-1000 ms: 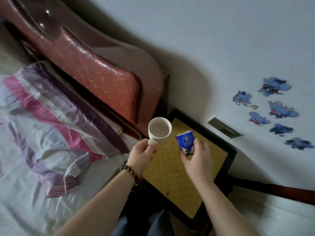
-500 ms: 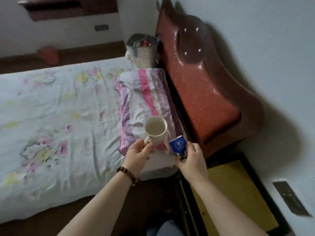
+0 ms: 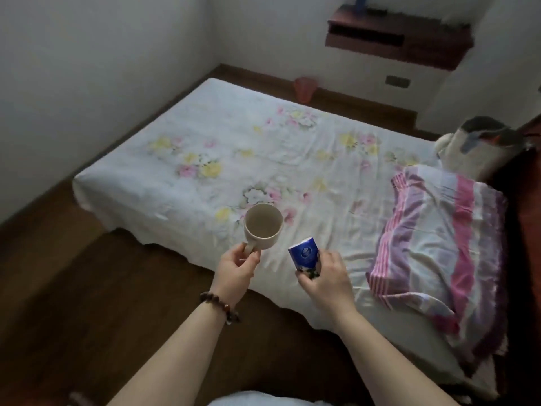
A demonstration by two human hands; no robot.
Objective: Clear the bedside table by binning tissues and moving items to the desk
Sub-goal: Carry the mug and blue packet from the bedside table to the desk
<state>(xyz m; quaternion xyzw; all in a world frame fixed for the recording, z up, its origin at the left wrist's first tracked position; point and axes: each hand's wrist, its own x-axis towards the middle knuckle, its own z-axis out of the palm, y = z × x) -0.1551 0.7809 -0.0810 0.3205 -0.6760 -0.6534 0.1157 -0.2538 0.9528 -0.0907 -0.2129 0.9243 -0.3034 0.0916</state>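
Note:
My left hand [image 3: 236, 266] grips the handle of a cream mug [image 3: 263, 226], held upright with its inside showing nothing in it. My right hand [image 3: 323, 276] holds a small blue tissue pack [image 3: 304, 254] by its lower end. Both are carried in front of me, over the near edge of the bed [image 3: 205, 159]. The bedside table is out of view.
The bed has a white floral sheet and a striped pink and purple pillow [image 3: 439, 241] at the right. A pink bin [image 3: 99, 89] stands on the floor beyond the bed. A dark wooden wall-mounted shelf [image 3: 398, 39] hangs at the back right. Dark wooden floor [image 3: 73, 288] lies at the left.
The view has swung left from the bedside table and headboard to the whole bed. Both hands kept hold of the mug and the tissue pack.

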